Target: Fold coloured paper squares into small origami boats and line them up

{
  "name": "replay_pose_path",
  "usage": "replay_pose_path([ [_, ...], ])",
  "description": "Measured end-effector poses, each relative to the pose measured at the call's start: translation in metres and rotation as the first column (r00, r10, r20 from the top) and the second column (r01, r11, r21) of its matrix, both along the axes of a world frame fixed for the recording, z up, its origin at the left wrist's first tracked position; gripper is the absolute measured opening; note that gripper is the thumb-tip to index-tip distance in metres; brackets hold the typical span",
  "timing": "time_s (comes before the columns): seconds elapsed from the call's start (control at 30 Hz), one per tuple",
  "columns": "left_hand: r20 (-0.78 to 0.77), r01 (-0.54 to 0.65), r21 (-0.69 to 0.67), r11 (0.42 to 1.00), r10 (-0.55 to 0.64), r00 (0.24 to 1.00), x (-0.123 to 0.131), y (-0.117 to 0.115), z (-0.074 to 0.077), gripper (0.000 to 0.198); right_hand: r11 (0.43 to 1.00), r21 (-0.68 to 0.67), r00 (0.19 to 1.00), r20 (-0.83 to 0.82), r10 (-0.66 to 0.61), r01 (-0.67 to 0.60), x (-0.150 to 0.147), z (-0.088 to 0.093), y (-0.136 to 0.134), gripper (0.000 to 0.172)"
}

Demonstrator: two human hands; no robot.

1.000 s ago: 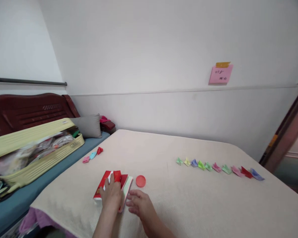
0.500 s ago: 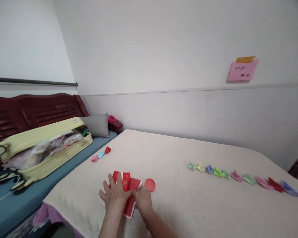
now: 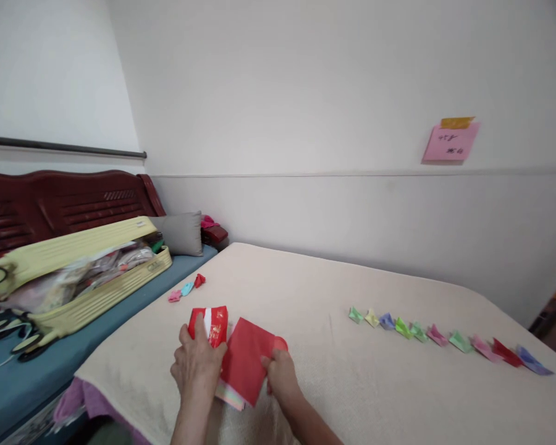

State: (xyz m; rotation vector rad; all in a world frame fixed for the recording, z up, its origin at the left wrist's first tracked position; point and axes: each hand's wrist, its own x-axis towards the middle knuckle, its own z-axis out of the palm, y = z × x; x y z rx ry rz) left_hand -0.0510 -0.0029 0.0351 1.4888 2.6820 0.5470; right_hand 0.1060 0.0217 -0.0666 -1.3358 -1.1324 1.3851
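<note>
My left hand point(image 3: 197, 358) is closed on a shiny red packet point(image 3: 219, 326) with a white band and gold print. Its thumb lies at the left edge of a red paper sheet point(image 3: 248, 361). My right hand point(image 3: 280, 374) pinches that square sheet at its right side, tilted above the bed. Beneath it, the edges of a stack of pastel paper point(image 3: 230, 395) peek out; the rest of the stack is hidden. A round red disc point(image 3: 282, 342) lies partly covered behind my right fingers.
Several small folded paper shapes point(image 3: 403, 327) run in a row along the right of the cream cloth point(image 3: 306, 284). Three more, pink, blue and red point(image 3: 199, 280), lie at left. An open yellow suitcase point(image 3: 74, 247) stands beyond. A pink note point(image 3: 451, 142) is taped to the wall.
The red sheet has come up off the stack in my right hand, showing pastel paper below. My left hand and the packet have shifted left. The view has tilted slightly.
</note>
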Motion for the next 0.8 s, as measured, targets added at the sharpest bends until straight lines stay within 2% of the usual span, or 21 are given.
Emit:
replay_pose_path([
  [0.13,0.036,0.093,-0.065,0.994,-0.091,0.995,0.004,0.001,-0.006,0.071,0.992,-0.010,0.991,0.030,-0.127,0.128,0.044,0.005,-0.023,0.035],
  [0.27,0.034,0.149,-0.110,0.983,-0.146,0.989,0.011,0.001,-0.017,0.066,0.969,-0.031,0.969,0.018,-0.246,0.246,0.086,0.005,-0.050,0.029],
  [0.37,0.007,0.168,-0.135,0.977,-0.168,0.986,0.017,0.000,-0.022,0.069,0.956,-0.020,0.956,0.012,-0.292,0.292,0.112,0.007,-0.068,0.022],
  [0.47,-0.041,0.159,-0.099,0.982,-0.163,0.986,0.029,-0.001,-0.018,0.066,0.945,0.005,0.945,0.008,-0.328,0.328,0.138,0.013,-0.085,0.012],
  [0.53,-0.075,0.156,-0.054,0.986,-0.160,0.984,0.041,-0.001,-0.010,0.061,0.931,0.031,0.932,-0.006,-0.363,0.363,0.156,0.019,-0.098,0.015],
  [0.6,-0.091,0.205,0.011,0.979,-0.203,0.975,0.056,-0.003,-0.004,0.056,0.916,0.046,0.917,-0.013,-0.398,0.398,0.174,0.024,-0.111,0.018],
  [0.67,-0.016,0.343,0.087,0.935,-0.343,0.939,0.072,-0.006,-0.002,0.053,0.913,0.041,0.914,-0.019,-0.405,0.405,0.191,0.029,-0.123,0.022],
  [0.73,0.121,0.496,0.128,0.859,-0.510,0.851,0.089,-0.011,-0.006,0.047,0.904,0.022,0.903,-0.075,-0.424,0.427,0.207,0.036,-0.132,0.029],
  [0.8,0.212,0.598,0.131,0.791,-0.612,0.762,0.108,-0.017,-0.013,0.040,0.874,-0.032,0.862,-0.153,-0.484,0.485,0.220,0.045,-0.139,0.031],
])
